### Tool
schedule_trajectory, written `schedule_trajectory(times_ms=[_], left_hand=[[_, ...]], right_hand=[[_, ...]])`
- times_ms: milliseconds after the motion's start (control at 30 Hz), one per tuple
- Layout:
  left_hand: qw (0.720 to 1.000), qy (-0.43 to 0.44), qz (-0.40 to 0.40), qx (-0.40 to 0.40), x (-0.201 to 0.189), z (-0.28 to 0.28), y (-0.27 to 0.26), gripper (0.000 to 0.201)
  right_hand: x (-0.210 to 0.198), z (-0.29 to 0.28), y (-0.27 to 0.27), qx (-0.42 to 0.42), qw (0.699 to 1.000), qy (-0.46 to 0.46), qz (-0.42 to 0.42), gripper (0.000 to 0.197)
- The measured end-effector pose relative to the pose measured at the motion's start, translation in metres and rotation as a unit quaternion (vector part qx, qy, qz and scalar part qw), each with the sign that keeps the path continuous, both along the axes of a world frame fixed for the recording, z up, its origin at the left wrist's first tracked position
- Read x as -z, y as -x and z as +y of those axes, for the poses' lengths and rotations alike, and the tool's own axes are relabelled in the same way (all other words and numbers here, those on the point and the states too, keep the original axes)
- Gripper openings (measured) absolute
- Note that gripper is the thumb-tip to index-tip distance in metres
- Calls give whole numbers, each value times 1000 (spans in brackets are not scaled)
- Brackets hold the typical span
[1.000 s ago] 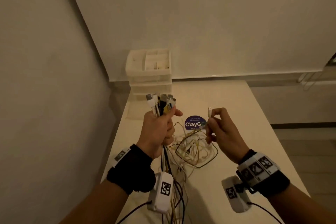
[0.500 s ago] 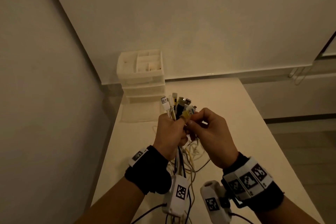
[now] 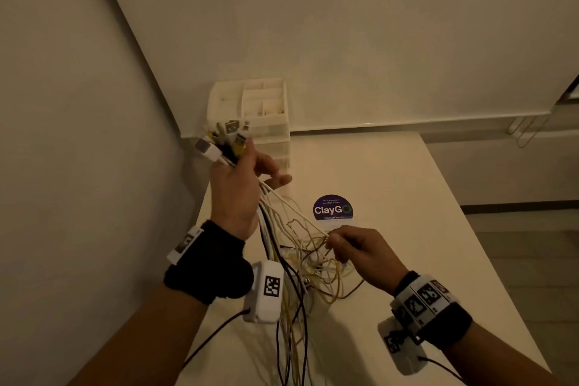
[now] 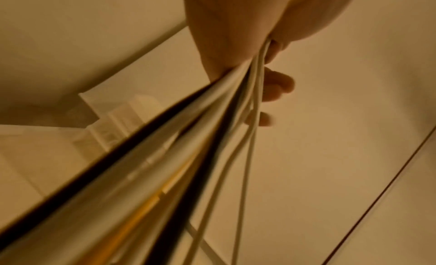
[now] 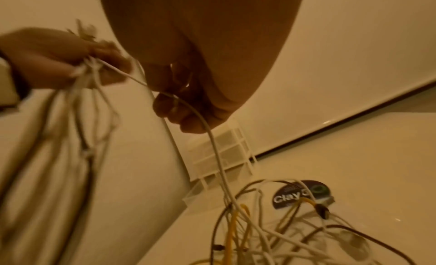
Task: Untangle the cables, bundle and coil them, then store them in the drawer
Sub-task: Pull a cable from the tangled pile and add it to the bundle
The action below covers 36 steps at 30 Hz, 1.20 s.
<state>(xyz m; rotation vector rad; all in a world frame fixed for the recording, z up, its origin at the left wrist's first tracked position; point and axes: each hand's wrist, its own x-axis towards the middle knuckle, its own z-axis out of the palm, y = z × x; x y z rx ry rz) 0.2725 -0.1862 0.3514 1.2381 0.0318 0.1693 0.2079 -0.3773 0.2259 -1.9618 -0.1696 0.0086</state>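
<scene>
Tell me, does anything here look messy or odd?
Yes: the cables below the left hand are one knotted snarl on the table, strands crossing and looping. The plugs above that hand are gathered together. The right hand pinches one white strand.

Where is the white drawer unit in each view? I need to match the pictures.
Head: the drawer unit stands at the table's far left corner against the wall, behind the left hand.
Left wrist: blurred, at middle left behind the cables.
Right wrist: below centre, under the right hand, at.
Shared landmark: the round ClayGo sticker; not seen from the left wrist.
</scene>
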Motion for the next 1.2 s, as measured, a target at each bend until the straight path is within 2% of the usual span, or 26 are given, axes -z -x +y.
schedule_trajectory(times_ms=[100,200,267,333,400,500,600,667,733,867,1067,1133,1200], left_hand=[[999,33,2,16,-17,21,-4,51],[999,-1,-3,47,-24,37,-7,46],[990,-98,-11,101,-17,31,0,41],[961,-223,-58,154,0,11,13,27],[939,-281,-76,181,20,-10,23,16],[926,-340,-45,160,42,-33,20,3],[895,-420,-34,144,46,-45,14,24],[882,-448,-41,141,40,-48,13,31],[896,-421,-37,137,37,-50,5,26],[962,-264,-29,64,20,-51,-10,22],[994,-108,-32,-12,-25,-13,-26,29],[989,-141,-34,-41,-20,1,-31,27],[971,-222,-33,-82,-7,10,-30,35]], right_hand=[[23,-14,-5,-5,999,4,34,37],[38,-20,-2,17,998,22,51,39],[31,-17,-8,56,997,3,45,41],[11,-11,-15,78,995,-47,51,43],[-14,-6,-20,69,990,-106,58,38],[-53,-6,-23,42,978,-193,73,24],[-75,-17,-24,22,983,-176,49,27],[-76,-23,-23,22,988,-148,36,26],[-71,-23,-19,23,990,-137,30,29],[-34,-18,-10,33,989,-134,56,37],[20,-29,7,90,991,-80,64,46],[23,-28,9,106,990,-79,58,44],[21,-25,6,136,984,-103,55,42]])
